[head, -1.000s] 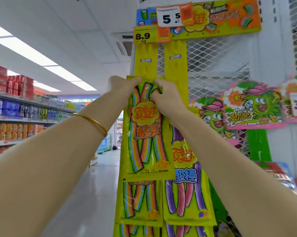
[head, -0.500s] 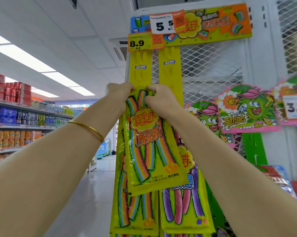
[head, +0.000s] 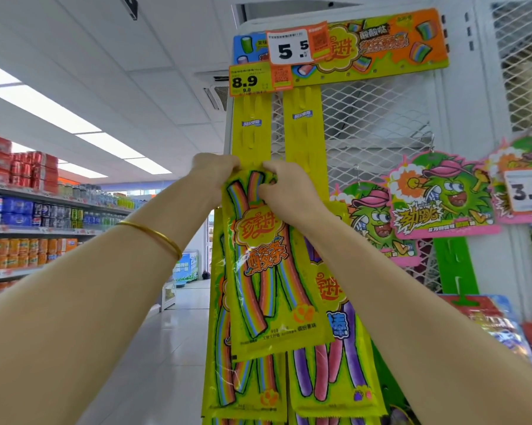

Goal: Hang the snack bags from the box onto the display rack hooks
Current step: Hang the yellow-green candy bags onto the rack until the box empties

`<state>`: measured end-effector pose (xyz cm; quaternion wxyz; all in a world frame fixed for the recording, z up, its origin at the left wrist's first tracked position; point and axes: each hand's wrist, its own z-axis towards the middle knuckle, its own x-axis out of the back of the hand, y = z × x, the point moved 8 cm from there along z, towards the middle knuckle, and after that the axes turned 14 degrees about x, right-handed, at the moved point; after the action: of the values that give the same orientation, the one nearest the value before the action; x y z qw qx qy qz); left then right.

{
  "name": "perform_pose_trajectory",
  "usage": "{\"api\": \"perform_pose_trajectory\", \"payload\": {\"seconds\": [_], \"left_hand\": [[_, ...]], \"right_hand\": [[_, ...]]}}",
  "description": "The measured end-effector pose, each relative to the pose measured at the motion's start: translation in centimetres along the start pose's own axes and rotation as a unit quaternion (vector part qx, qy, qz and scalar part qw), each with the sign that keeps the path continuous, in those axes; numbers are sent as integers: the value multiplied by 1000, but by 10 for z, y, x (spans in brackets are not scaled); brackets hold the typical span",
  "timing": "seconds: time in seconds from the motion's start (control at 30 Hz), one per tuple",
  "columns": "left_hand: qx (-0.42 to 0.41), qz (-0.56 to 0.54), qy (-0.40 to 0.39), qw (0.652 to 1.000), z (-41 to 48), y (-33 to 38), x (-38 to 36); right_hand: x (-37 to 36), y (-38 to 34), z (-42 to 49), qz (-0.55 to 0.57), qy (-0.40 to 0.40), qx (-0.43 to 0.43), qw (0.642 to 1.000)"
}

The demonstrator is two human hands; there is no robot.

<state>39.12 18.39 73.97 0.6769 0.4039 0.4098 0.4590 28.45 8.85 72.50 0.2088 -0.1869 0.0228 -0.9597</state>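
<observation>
Head view — snack bag (head: 267,271) overlapping hung bags (head: 335,378)

Snack bag (head: 267,265) lies against the left strip (head: 252,130), its top edge pinched between my left grip (head: 215,173) at the left corner and my right grip (head: 289,191) at the right. A second bag (head: 243,384) hangs below and behind it. The right strip (head: 303,130) is just beside, with a third bag (head: 335,363) low on it. Both strips hang under the header card (head: 381,47), before the mesh panel (head: 375,118). Sign cards (head: 442,197) to the right; drink shelves (head: 28,225) far left.
</observation>
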Motion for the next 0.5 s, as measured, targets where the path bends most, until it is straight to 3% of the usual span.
{"api": "perform_pose_trajectory", "payload": {"seconds": [0.2,0.5], "left_hand": [[6,-13,-3,1000,3,1,-3],[-13,34,-10,999,7,0,0]], "right_hand": [[7,-9,8,-39,17,38,998],[-7,-3,-6,5,1,-4,1000]]}}
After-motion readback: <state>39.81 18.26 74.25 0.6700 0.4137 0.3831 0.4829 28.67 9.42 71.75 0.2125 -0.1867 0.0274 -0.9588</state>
